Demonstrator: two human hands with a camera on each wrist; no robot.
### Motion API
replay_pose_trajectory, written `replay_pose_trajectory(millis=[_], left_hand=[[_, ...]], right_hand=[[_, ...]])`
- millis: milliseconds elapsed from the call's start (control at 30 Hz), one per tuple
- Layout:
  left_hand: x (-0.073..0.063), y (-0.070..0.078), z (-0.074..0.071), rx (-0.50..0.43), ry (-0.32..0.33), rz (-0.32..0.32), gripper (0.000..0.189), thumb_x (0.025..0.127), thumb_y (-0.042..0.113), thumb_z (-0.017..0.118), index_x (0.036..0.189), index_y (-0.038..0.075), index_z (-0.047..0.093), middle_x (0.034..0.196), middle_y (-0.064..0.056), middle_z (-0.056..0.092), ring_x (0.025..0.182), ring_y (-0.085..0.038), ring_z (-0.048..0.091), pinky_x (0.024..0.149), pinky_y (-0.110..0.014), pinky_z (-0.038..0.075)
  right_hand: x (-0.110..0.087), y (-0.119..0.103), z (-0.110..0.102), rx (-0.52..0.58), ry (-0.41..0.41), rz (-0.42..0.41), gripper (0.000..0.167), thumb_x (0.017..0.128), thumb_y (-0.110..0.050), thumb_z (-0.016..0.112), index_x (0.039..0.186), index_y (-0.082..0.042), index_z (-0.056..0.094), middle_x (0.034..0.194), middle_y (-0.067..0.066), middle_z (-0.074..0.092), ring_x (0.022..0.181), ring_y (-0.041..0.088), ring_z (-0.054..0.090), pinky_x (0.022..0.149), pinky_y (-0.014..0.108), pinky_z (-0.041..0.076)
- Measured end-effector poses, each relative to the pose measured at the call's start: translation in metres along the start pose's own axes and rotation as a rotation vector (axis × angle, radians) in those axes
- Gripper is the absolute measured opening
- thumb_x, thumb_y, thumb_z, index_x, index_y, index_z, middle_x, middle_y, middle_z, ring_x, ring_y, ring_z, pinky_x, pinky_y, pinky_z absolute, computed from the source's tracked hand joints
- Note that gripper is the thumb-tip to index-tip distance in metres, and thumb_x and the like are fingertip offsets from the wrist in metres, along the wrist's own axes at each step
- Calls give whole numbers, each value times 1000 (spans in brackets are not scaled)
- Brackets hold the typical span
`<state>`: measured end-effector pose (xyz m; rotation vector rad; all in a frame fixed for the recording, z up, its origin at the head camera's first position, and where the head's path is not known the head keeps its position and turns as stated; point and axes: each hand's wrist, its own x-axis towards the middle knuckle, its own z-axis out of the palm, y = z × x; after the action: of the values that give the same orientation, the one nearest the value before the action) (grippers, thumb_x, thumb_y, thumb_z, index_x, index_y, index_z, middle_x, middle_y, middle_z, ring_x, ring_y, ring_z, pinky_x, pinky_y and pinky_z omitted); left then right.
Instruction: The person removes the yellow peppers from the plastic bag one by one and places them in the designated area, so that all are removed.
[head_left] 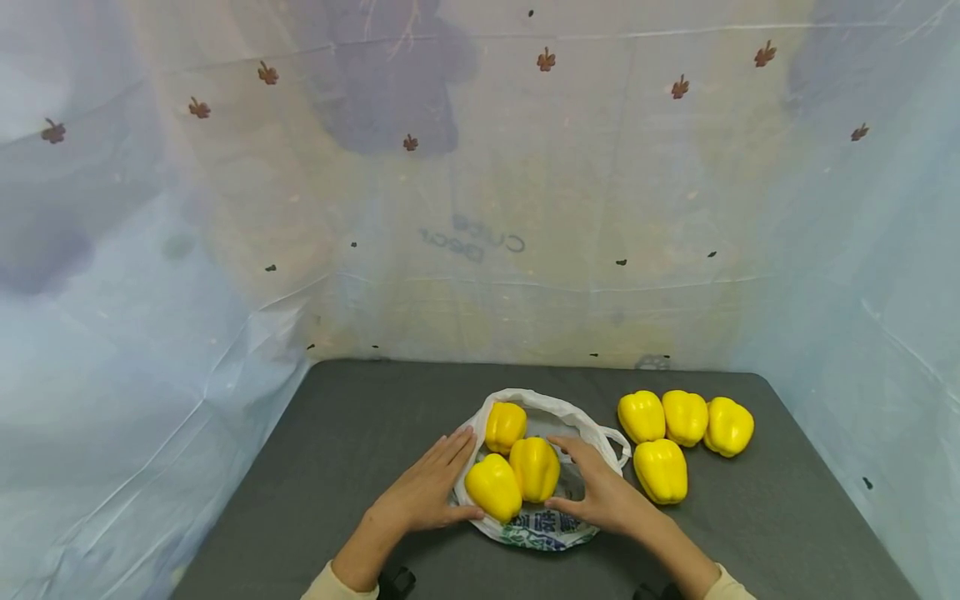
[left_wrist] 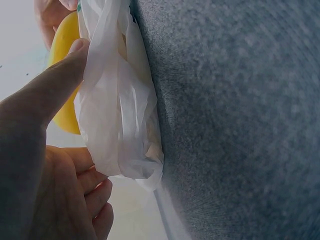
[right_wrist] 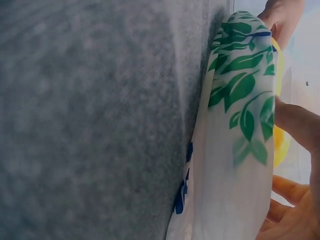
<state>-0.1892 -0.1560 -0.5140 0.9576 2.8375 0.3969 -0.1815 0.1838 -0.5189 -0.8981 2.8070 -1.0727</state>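
Note:
A white plastic bag [head_left: 570,412] with green leaf print lies on the table with its mouth spread upward. Inside it sit three yellow bell peppers: one at the back [head_left: 505,427], one at the front left [head_left: 492,487] and one at the right [head_left: 535,469]. My left hand [head_left: 429,492] is at the bag's left rim, fingers extended, thumb by the front-left pepper. Over the right side of the bag, my right hand [head_left: 602,493] has thumb and fingers spread beside the right pepper; whether they touch it I cannot tell. In the right wrist view, the bag wall [right_wrist: 235,150] hides most of the peppers.
Several more yellow bell peppers [head_left: 660,471] stand grouped on the dark grey table [head_left: 360,417], right of the bag. A bag handle [head_left: 621,446] loops out toward them. Patterned sheeting [head_left: 480,200] hangs behind the table and along both sides.

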Motion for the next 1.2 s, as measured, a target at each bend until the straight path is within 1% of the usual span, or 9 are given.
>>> replay_pose_trajectory(millis=[333,500,633,733,833,1000,1200], left_hand=[[1,-2,2,-7,5,10,114,95,70,70,172,3,19,180,-11,15,166,-27,16,134,-52,17],[0,-1,2,-8,19,24,114,94,69,71,171,2,20,180,-14,16,165,-29,18,133,-55,19],[0,-1,2,-7,9,10,114,94,69,71,172,3,19,180,-12,15,166,-27,16,134,-52,17],[0,-1,2,-7,3,8,113,95,69,70,172,4,19,180,-11,14,166,-26,15,134,-52,17],[0,-2,3,-21,16,20,113,95,69,71,172,3,20,180,-13,16,166,-27,17,134,-54,18],[-1,-3,4,-14,34,35,114,95,72,68,172,3,20,180,-13,16,166,-28,18,134,-53,18],[-1,-1,-1,-33,13,25,112,95,68,70,172,3,20,180,-13,16,166,-28,17,134,-53,16]], right_hand=[[3,0,2,28,-23,18,93,90,-38,90,161,-3,42,158,18,49,142,42,51,107,63,53],[4,1,3,32,-34,27,95,89,-37,91,162,-4,40,157,17,49,139,39,53,108,62,53],[5,0,3,39,-46,50,97,88,-37,91,163,-5,39,158,16,48,139,37,53,110,61,52],[6,-1,3,35,-47,60,97,89,-38,91,163,-5,39,159,16,48,141,38,52,111,62,51],[6,0,3,26,-40,53,94,90,-39,90,163,-5,40,159,17,49,142,40,51,110,62,51],[5,-1,1,19,-29,36,91,92,-38,88,162,-6,41,158,17,50,142,40,51,108,60,53],[4,-1,0,10,-4,12,89,92,-33,88,162,-4,40,153,16,53,135,38,56,103,56,57]])
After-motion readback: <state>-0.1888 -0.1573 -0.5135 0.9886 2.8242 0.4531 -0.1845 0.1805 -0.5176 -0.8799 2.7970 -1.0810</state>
